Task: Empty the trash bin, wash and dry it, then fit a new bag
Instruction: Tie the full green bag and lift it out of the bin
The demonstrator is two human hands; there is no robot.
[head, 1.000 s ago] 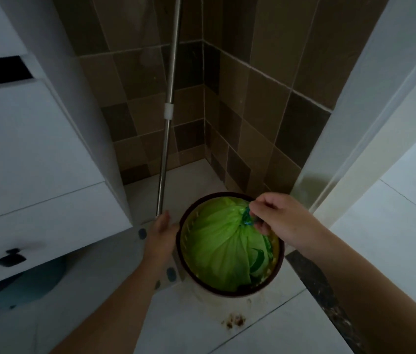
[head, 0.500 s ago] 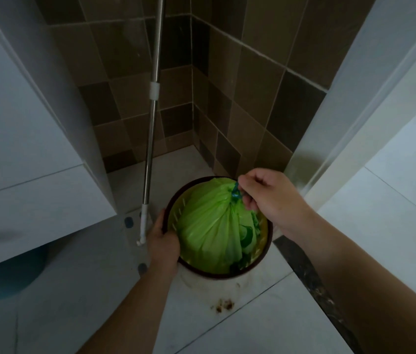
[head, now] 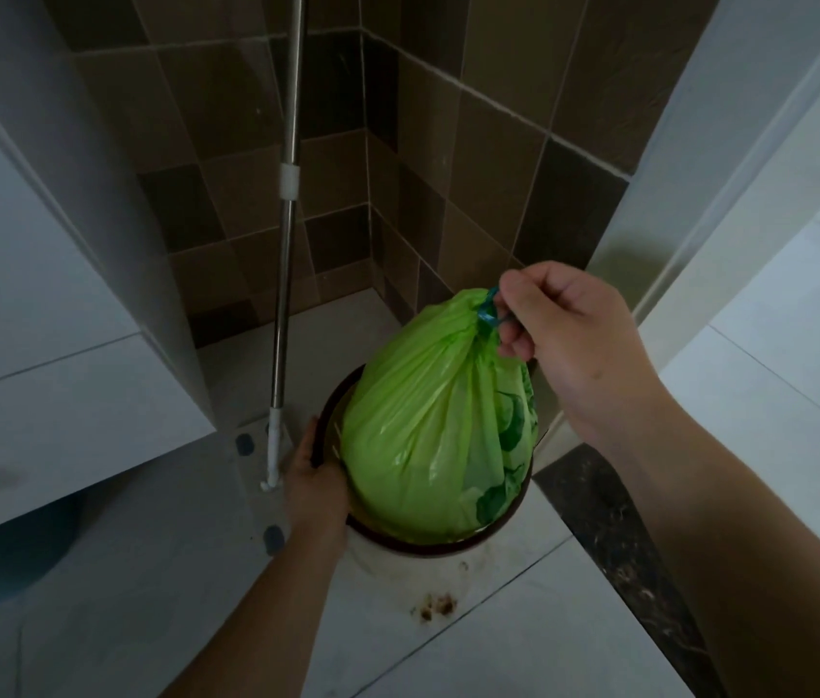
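Green, thin and crinkled, the bright plastic trash bag (head: 428, 425) bulges into a rounded teardrop shape, its gathered neck cinched by a teal drawstring (head: 488, 312). Darker green printing shows on its lower right side. I see the bag standing partly out of the round trash bin (head: 387, 551), its bottom still inside the opening and its top well above the rim. The bin has a dark brown rim ring and a pale, off-white smooth body, and it sits on the floor in the corner of the room.

My right hand (head: 564, 335) pinches the teal drawstring at the bag's neck, fingers curled tight round it, holding the bag up by that loop. My left hand (head: 314, 476) grips the bin's dark rim on its left side, thumb on the outside; I cannot see the fingertips, which are hidden behind the rim and bag.

Just beside the left hand a slim, shiny metal mop pole (head: 287, 244) with a white plastic collar and white lower end leans into the corner. Behind it the walls are matte square tiles (head: 473, 158) in mixed brown and dark shades with pale grout. On the left hangs a smooth white cabinet (head: 45, 319) with flat fronts. The floor (head: 448, 662) is glossy pale tile with a small rusty-brown stain near the bin's base, and a dark speckled stone threshold strip (head: 614, 536) runs along the right.
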